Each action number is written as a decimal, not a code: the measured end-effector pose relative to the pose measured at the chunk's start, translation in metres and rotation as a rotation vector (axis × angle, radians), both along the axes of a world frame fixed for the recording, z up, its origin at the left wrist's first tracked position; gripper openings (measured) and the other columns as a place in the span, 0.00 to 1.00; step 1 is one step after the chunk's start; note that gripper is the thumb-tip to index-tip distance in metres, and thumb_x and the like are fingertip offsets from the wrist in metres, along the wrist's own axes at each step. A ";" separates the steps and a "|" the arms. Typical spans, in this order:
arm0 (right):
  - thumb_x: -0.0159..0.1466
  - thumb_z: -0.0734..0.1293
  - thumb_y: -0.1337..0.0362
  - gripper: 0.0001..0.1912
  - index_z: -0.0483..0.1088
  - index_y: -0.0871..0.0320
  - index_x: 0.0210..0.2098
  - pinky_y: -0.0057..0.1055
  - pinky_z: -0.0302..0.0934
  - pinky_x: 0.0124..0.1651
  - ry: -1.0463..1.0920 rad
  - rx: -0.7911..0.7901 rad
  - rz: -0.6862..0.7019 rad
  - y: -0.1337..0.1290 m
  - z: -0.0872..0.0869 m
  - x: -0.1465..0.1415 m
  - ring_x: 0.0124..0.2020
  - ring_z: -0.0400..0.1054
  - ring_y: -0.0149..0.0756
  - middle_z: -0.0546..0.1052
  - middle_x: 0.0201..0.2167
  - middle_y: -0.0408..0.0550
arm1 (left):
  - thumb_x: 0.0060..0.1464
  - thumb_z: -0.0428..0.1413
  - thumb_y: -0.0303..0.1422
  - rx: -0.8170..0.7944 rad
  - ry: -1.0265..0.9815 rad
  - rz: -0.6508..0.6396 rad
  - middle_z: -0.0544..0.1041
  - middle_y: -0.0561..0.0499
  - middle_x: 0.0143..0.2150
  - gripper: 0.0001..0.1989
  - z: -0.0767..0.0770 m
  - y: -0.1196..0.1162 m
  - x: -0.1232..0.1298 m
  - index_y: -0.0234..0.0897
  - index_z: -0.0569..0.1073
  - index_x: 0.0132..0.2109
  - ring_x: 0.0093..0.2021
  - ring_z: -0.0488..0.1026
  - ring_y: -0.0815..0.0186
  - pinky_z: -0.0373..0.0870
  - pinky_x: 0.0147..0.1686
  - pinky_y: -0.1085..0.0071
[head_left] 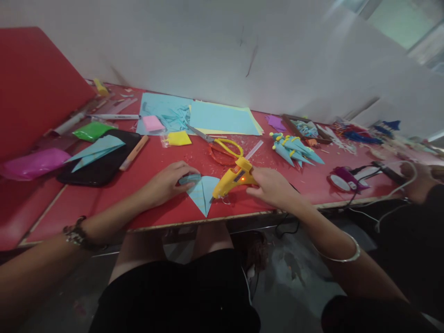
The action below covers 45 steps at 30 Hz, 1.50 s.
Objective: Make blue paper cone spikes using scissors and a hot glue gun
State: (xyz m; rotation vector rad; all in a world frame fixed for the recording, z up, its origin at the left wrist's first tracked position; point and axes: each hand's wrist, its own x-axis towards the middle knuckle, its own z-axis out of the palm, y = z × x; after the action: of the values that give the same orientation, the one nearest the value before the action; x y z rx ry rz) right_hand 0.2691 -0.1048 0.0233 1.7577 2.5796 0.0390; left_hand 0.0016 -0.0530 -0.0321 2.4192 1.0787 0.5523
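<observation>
In the head view my right hand [272, 185] is wrapped round a yellow hot glue gun [229, 181] with a small orange light lit on its side. Its nozzle points down and left, at the right edge of a folded light-blue paper [203, 196]. That paper lies near the table's front edge, its point toward me. My left hand [175, 181] pinches the paper's upper left part, where a flap stands up between thumb and fingers. Just beyond the glue gun rest scissors [227, 147] with yellow and red handles.
Blue paper sheets [222, 118] and cut scraps lie along the wall. Folded blue paper [95, 151] rests on a black case [114, 173] at left. Blue cones with yellow beads [294, 148] sit at right. Another person's hand [418, 182] is at far right, near cables.
</observation>
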 end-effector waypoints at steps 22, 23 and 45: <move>0.59 0.60 0.67 0.11 0.65 0.62 0.42 0.30 0.49 0.29 -0.070 0.075 -0.120 0.005 0.006 0.000 0.36 0.69 0.41 0.75 0.36 0.54 | 0.56 0.48 0.38 0.040 -0.069 -0.036 0.73 0.46 0.39 0.14 -0.004 0.002 0.000 0.36 0.71 0.45 0.42 0.68 0.62 0.64 0.42 0.67; 0.59 0.60 0.67 0.12 0.65 0.62 0.43 0.30 0.48 0.29 -0.069 0.075 -0.129 0.005 0.006 0.000 0.36 0.69 0.42 0.75 0.36 0.54 | 0.56 0.48 0.38 0.036 -0.069 -0.033 0.73 0.46 0.39 0.14 -0.004 0.002 0.000 0.36 0.71 0.45 0.42 0.68 0.62 0.64 0.42 0.67; 0.59 0.59 0.67 0.13 0.65 0.63 0.43 0.30 0.48 0.28 -0.042 0.091 -0.207 0.014 0.004 0.000 0.33 0.68 0.40 0.75 0.34 0.54 | 0.55 0.48 0.39 -0.006 -0.009 0.016 0.72 0.47 0.41 0.15 -0.003 0.002 0.001 0.38 0.71 0.45 0.42 0.68 0.61 0.64 0.43 0.66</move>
State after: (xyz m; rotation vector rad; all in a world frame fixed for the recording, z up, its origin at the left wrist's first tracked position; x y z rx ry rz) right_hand 0.2693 -0.0910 0.0274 2.0215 2.3895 0.1904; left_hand 0.0022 -0.0515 -0.0346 2.4030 1.0959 0.5639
